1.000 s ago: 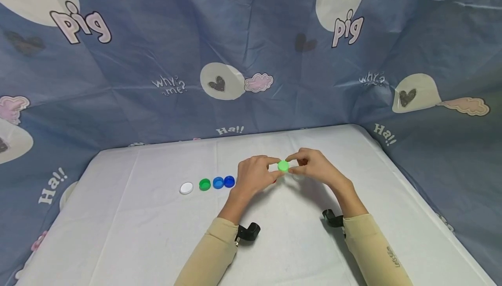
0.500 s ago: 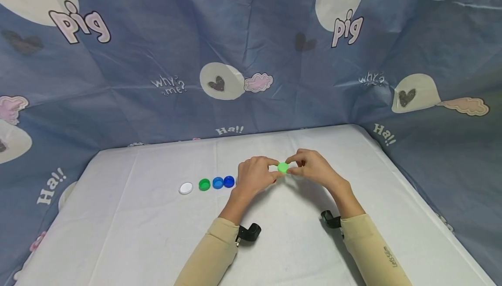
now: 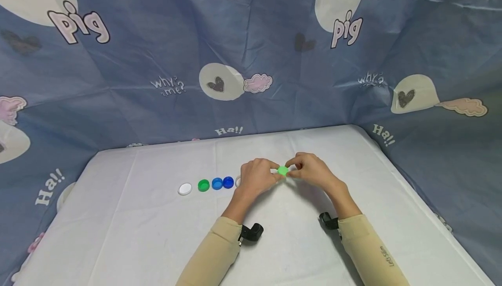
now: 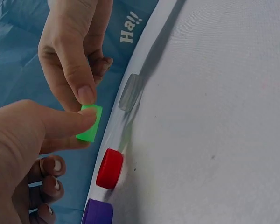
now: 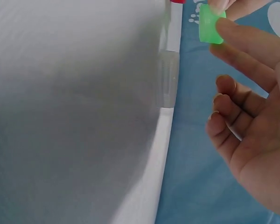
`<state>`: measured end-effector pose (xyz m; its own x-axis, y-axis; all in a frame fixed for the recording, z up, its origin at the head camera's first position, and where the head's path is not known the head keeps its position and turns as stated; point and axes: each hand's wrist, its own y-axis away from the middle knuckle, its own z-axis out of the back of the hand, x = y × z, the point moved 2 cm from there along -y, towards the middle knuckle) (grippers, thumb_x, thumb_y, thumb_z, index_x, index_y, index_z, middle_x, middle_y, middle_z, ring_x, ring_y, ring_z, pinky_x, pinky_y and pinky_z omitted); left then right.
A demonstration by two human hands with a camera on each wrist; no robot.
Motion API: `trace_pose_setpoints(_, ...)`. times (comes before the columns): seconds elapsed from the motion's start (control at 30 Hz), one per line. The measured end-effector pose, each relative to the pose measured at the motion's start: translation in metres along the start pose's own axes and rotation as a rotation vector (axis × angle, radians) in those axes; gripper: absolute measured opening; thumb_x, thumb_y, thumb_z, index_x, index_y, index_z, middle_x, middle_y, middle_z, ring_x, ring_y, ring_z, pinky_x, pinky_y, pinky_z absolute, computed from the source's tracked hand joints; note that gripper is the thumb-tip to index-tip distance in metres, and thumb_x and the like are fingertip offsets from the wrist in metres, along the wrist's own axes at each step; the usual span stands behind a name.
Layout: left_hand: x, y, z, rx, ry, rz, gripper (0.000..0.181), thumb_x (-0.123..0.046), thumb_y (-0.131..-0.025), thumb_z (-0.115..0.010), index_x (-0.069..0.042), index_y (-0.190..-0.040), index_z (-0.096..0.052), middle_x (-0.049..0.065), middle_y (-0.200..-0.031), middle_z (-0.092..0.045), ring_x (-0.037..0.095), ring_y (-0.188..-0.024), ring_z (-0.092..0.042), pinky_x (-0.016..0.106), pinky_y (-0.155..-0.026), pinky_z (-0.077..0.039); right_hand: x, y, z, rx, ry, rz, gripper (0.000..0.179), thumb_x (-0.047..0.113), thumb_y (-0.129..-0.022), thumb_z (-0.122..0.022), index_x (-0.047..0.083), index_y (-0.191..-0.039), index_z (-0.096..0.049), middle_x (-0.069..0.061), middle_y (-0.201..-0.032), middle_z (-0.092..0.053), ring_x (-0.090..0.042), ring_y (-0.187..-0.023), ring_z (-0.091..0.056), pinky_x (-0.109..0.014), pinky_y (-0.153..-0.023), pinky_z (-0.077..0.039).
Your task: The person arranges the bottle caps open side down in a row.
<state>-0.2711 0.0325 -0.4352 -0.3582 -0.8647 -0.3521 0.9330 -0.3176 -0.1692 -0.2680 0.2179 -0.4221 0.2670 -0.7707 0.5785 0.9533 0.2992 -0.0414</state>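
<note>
A bright green bottle cap (image 3: 283, 171) is held above the white table between both hands. My left hand (image 3: 256, 176) pinches its left side with thumb and forefinger; the other fingers curl loosely, as the left wrist view shows. From the right, my right hand (image 3: 313, 171) pinches the opposite side between thumb and forefinger. Below the hands, a red cap (image 4: 109, 169), a purple cap (image 4: 98, 213) and a clear cap (image 4: 130, 92) lie on the table. In the head view the hands hide these three.
Left of the hands, a row runs along the white tablecloth (image 3: 157, 233): a white lid (image 3: 185, 188), a green cap (image 3: 203, 185), a light blue cap (image 3: 217, 183) and a dark blue cap (image 3: 228, 182). A pale rim (image 3: 237, 182) shows beside the left hand. Patterned blue cloth (image 3: 251, 116) hangs behind.
Both hands have come slightly nearer the person with the bright green cap between them. A pale rim now shows left of the left hand, and the bit of red beneath it is hidden.
</note>
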Motion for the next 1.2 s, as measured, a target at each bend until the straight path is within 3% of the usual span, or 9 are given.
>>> trace_pose_setpoints(0.6,-0.004,0.000,-0.012,-0.002,-0.073,-0.020,0.027,-0.052,-0.079,-0.078,-0.037,-0.102,-0.079,-0.010,-0.092,-0.077,0.016,-0.077,-0.070,0.032,-0.055,-0.045,-0.005,-0.003,-0.010,0.069,0.117,-0.032,0.023,0.023,-0.080,-0.080,0.020,-0.103,-0.078,0.004,-0.081,-0.059,-0.012,-0.067,-0.051,-0.028,-0.058,-0.041)
trace_pose_setpoints(1.2,-0.006,0.004,-0.013,-0.020,-0.094,-0.027,0.029,-0.051,-0.077,-0.080,-0.035,-0.101,-0.079,-0.009,-0.088,-0.076,0.016,-0.076,-0.069,0.032,-0.055,-0.044,-0.003,-0.002,-0.010,0.073,0.165,-0.040,0.022,0.024,-0.081,-0.080,0.022,-0.102,-0.078,0.004,-0.083,-0.060,-0.013,-0.070,-0.051,-0.029,-0.058,-0.040)
